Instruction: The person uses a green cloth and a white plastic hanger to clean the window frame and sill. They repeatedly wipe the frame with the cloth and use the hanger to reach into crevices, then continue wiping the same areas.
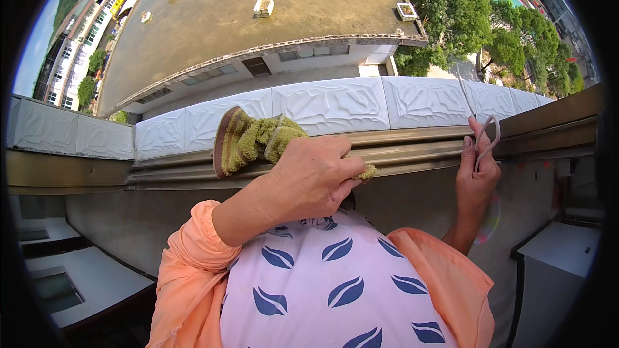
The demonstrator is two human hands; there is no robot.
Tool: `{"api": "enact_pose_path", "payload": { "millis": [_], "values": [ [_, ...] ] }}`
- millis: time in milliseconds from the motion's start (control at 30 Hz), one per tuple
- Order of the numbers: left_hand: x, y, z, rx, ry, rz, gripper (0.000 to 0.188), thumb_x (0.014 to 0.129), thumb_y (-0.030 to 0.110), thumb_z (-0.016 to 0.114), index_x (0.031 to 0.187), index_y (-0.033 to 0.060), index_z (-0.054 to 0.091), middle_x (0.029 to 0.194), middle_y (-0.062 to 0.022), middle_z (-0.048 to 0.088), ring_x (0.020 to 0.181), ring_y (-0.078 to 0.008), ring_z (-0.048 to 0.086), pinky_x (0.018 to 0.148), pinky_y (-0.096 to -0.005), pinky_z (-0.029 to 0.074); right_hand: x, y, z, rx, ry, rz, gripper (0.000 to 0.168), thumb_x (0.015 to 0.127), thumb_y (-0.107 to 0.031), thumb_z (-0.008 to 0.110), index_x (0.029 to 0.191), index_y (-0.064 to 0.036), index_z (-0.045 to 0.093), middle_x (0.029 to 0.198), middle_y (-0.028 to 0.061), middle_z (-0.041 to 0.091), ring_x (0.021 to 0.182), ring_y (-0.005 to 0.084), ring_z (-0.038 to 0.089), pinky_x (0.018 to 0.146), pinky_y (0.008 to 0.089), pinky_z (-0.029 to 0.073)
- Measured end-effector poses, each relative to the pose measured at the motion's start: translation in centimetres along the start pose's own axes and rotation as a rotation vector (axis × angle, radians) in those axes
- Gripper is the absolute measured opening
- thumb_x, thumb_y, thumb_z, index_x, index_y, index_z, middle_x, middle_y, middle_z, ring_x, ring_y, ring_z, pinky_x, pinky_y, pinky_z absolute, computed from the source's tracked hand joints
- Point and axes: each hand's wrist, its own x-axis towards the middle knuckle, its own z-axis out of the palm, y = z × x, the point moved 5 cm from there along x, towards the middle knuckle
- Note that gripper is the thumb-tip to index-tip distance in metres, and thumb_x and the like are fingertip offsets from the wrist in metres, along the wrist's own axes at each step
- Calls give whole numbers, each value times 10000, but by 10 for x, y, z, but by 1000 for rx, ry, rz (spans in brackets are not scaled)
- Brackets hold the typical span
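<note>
My left hand (314,171) is closed around a bunched yellow-green terry cloth (285,135) with a brown border. Most of the cloth spills out to the left over the bronze metal window track (406,147); a small tuft pokes out between the fingers on the right. Farther right, my right hand (478,169) is raised at the track, thumb and index finger pinching a thin grey rod whose bent loop handle (494,137) rests against the fingers. The rod's thin shaft runs outward past the white tiles; its far end is hard to make out.
Embossed white tiles (331,106) line the ledge outside the track. Beyond lies a lower flat roof (213,24), with trees (445,5) at the right. Bronze frame sides (67,169) bound the opening. Indoors, white cabinets (87,280) stand low at left, and a grey-white unit (556,251) at right.
</note>
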Motion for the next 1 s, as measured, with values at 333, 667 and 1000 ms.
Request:
{"api": "enact_pose_path", "payload": {
  "millis": [333,667,1000],
  "values": [
    [-118,-62,-103,463,-185,-361,107,730,67,730,812,65,662,735,-114,592,721,-331,614,601,-426,462,2,11,-4,22,-25,75,329,954,-35,629,1282,-27,651,900,93,707,633,91,525,579,251,441],
    [5,2,-87,-354,561,46,245,889,-21,703,1133,-3,687,950,-62,689,867,-137,658,794,-250,521,12,-34,-50,538,-302,39,640,956,-449,653,1359,40,569,593,-67,409,526,20,338,484,209,229],
    [63,17,-71,-1191,626,-19,504,964,-26,573,1449,5,443,1348,-119,598,1224,-168,578,1039,-309,475,11,7,-120,512,-420,-180,538,964,-440,637,1228,28,667,586,-9,520,466,58,392,469,234,296]
  ]
}}
